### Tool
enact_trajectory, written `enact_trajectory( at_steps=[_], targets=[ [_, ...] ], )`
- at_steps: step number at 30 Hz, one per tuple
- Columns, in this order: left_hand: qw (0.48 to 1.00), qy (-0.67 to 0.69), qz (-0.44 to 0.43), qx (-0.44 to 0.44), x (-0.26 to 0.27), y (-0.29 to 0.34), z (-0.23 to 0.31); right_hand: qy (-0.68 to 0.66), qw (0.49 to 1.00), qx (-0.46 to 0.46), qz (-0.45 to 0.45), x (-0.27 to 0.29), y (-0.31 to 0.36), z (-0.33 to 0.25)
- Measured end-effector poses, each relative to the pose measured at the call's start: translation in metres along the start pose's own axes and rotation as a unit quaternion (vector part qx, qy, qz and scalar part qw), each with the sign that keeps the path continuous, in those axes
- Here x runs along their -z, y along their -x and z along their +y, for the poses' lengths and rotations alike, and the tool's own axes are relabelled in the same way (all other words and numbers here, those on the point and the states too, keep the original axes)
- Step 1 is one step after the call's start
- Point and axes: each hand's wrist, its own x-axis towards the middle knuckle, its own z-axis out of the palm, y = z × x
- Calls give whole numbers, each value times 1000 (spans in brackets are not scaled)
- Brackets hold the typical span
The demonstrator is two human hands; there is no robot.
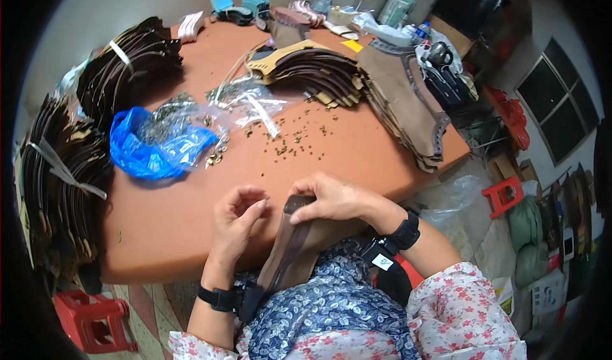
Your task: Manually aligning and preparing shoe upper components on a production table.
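My right hand (pixel 328 197) pinches the end of a brown leather shoe upper (pixel 296 245), thumb on top and fingers behind. The piece hangs from the table edge down over my lap, its dark strip running lengthwise. Just left of its end, my left hand (pixel 237 223) is raised with loosely curled fingers and the thumb apart from them; nothing shows in it. Beyond both hands, small brass-coloured eyelets (pixel 296 144) lie scattered on the orange-brown table (pixel 172 223). A blue plastic bag (pixel 143 146) and clear bags (pixel 175 121) of small metal parts sit to their left.
Dark bundled leather stacks (pixel 64 188) line the left side. Another stack (pixel 312 73) lies at the back middle, and brown uppers (pixel 401 92) pile at the right. Shoes (pixel 239 14) stand along the far edge. Red stools (pixel 95 322) flank the table on the floor.
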Motion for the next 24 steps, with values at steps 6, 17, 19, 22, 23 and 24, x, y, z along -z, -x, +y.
enact_trajectory(
  at_steps=[6,17,19,22,23,24],
  targets=[
    [999,-32,-19,39,21,8,39,103,993,34,51,39,61,-24],
    [983,-105,108,-108,25,14,60,-266,752,173,578,187,153,31],
    [982,-135,95,-92,8,11,38,-211,721,117,649,203,149,79],
    [977,-184,82,-69,-6,9,8,75,669,-92,734,212,133,155],
    [958,-258,76,-102,-10,7,3,110,661,-104,735,213,134,174],
    [943,-304,80,-112,-12,9,1,142,656,-117,732,208,129,177]
  ],
)
